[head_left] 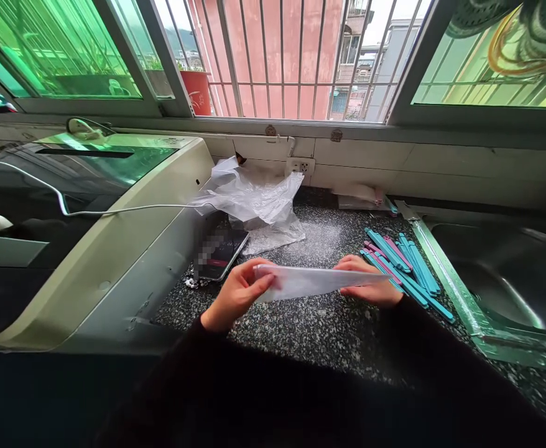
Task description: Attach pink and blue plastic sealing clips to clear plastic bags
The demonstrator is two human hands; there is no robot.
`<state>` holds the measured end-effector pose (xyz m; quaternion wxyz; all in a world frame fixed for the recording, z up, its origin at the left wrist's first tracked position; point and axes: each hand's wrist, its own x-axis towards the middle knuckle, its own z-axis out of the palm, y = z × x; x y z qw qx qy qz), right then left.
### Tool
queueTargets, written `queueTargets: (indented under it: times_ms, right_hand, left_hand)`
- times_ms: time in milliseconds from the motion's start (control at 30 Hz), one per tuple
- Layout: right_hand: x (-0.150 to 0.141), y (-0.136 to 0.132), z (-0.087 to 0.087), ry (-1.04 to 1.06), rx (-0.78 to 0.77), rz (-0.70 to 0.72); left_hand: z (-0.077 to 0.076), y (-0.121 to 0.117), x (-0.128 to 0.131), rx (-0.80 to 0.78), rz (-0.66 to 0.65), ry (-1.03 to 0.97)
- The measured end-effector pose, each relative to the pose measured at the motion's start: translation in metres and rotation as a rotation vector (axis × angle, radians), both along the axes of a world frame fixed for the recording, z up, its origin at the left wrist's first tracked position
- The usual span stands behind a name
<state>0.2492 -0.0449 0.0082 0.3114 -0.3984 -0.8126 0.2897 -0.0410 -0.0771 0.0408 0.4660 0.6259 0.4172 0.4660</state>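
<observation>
A thin, translucent white plastic bag (305,281) is stretched sideways above the speckled counter. My left hand (238,292) pinches its left end, thumb in front and fingers behind. At the narrowing right end, my right hand (370,289) closes around the bag, with fingers above and below it; part of that hand is covered by the plastic. Just beyond the right hand lies a loose pile of blue and pink flat strips (406,264). Behind my left hand, a phone (219,255) rests on the counter.
Crumpled clear plastic (259,193) lies against the back wall near a socket (301,166). A large cream machine (128,249) with a white cable stands left. On the right is a metal sink (501,280). A flat clear packet (359,199) sits at the back.
</observation>
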Motion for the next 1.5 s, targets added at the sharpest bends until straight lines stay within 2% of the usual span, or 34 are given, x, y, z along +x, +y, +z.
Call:
queueTargets:
  times_ms: [100,167,233,333,400,467,533,567,667,733,800,900,967,1067,1267,1433,1500]
  right_hand:
    - [-0.004,0.000,-0.005,0.092,-0.207,-0.057]
    - [-0.004,0.000,-0.005,0.132,-0.248,-0.099]
    - [-0.001,0.002,-0.005,0.123,-0.301,-0.105]
    - [0.007,0.008,-0.007,-0.037,-0.375,-0.151]
    - [0.013,0.012,-0.009,-0.195,-0.286,-0.305]
    - [0.018,0.014,-0.010,-0.306,-0.100,-0.502]
    - [0.019,0.013,-0.010,-0.329,0.078,-0.558]
    - [0.018,0.011,-0.009,-0.322,0.137,-0.498]
    - [0.006,0.001,-0.007,-0.347,0.183,-0.130]
    - [-0.005,-0.007,-0.007,-0.412,0.182,0.066]
    - [-0.014,-0.014,-0.009,-0.478,0.206,0.155]
    - [-0.022,-0.018,-0.014,-0.551,0.286,0.183]
    - [-0.024,-0.018,-0.018,-0.566,0.330,0.184]
    - [-0.024,-0.017,-0.017,-0.514,0.335,0.174]
    - [-0.022,-0.021,-0.004,-0.401,0.312,0.111]
    - [-0.027,-0.030,-0.007,-0.373,0.314,0.210]
    - [-0.030,-0.033,-0.011,-0.401,0.314,0.250]
  left_hand:
    - [0.011,0.019,0.011,-0.051,-0.009,-0.132]
    - [0.008,0.035,0.018,-0.070,0.010,-0.205]
    - [-0.004,0.051,0.025,-0.091,0.026,-0.228]
    - [-0.034,0.070,0.031,-0.134,0.088,-0.206]
    - [-0.054,0.080,0.031,-0.175,0.139,-0.190]
    - [-0.069,0.087,0.030,-0.198,0.188,-0.142]
    - [-0.075,0.090,0.026,-0.158,0.243,-0.062]
    - [-0.075,0.090,0.023,-0.111,0.269,-0.001]
    - [-0.068,0.076,0.015,0.120,0.304,0.263]
    - [-0.064,0.054,0.009,0.310,0.263,0.417]
    - [-0.064,0.026,0.004,0.454,0.190,0.500]
    - [-0.072,-0.012,-0.001,0.591,0.028,0.652]
    - [-0.078,-0.026,-0.001,0.622,0.010,0.734]
    - [-0.083,-0.031,0.001,0.618,0.060,0.803]
    - [-0.084,-0.029,0.004,0.667,0.107,0.873]
    - [-0.087,-0.034,0.007,0.801,0.306,0.899]
    - [-0.087,-0.035,0.008,0.847,0.344,0.943]
